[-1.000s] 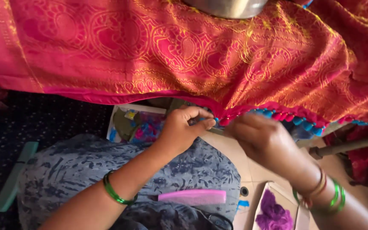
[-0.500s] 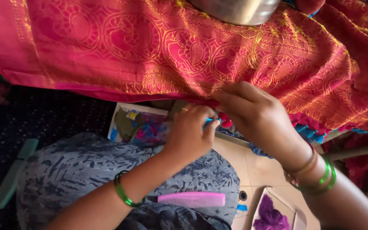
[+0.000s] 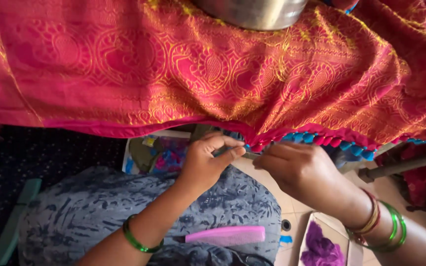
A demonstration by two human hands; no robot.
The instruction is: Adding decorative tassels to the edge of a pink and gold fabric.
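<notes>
Both hands meet just under the hem of a pink and gold patterned cloth [image 3: 213,69] draped across the top. Left hand [image 3: 205,162] has its fingers pressed together, pinching a thin tool, seemingly a needle, at the tasselled edge [image 3: 321,140]; right hand [image 3: 301,170] is curled, fingertips pinched close beside it. On the lap lies a pink comb [image 3: 225,235], near a green bangle [image 3: 136,241].

The left hand [image 3: 204,165] is bare, with one green glass bangle [image 3: 136,241] on its wrist; the right hand [image 3: 301,170] wears green, gold and red bangles [image 3: 380,224].
</notes>
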